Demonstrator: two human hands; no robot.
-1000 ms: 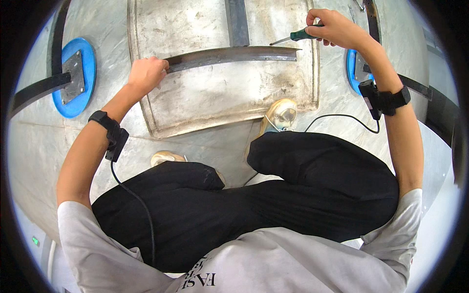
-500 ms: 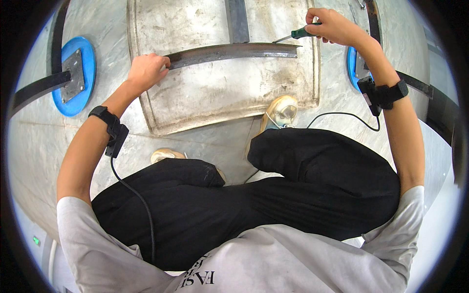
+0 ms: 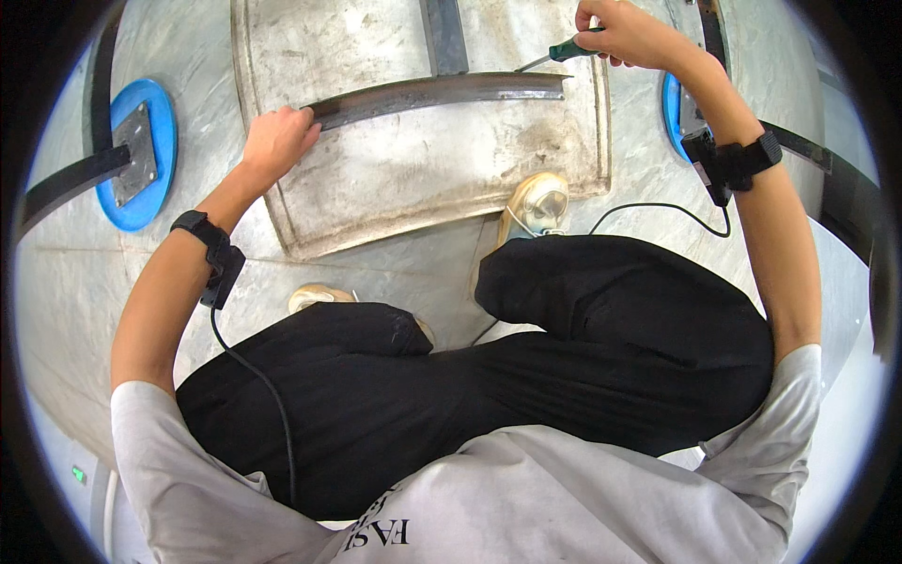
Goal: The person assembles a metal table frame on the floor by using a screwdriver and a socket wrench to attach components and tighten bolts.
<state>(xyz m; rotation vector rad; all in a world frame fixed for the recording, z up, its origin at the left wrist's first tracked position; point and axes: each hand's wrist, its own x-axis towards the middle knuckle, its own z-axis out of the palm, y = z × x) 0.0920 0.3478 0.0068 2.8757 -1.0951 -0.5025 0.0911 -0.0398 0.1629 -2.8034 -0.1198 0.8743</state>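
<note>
Metal bar [image 3: 442, 94]: a long, dark, slightly curved strip lying across the upper part of a worn grey slab [image 3: 423, 179] on the stone floor [image 3: 376, 273].

Head view: the left hand [image 3: 277, 141] rests on the bar's left end, its grip closed with fingers curled over the edge. The right hand [image 3: 629, 33] has its grip clamped on the green handle of a screwdriver [image 3: 554, 54]; the tip points down-left, just above the bar's right end. Contact between tip and bar cannot be determined.

A blue disc [image 3: 141, 155] with a grey plate lies left of the slab; a second blue disc [image 3: 672, 108] lies right. Both wrists carry black bands with cables. The person crouches, light shoes at the slab's near edge.
</note>
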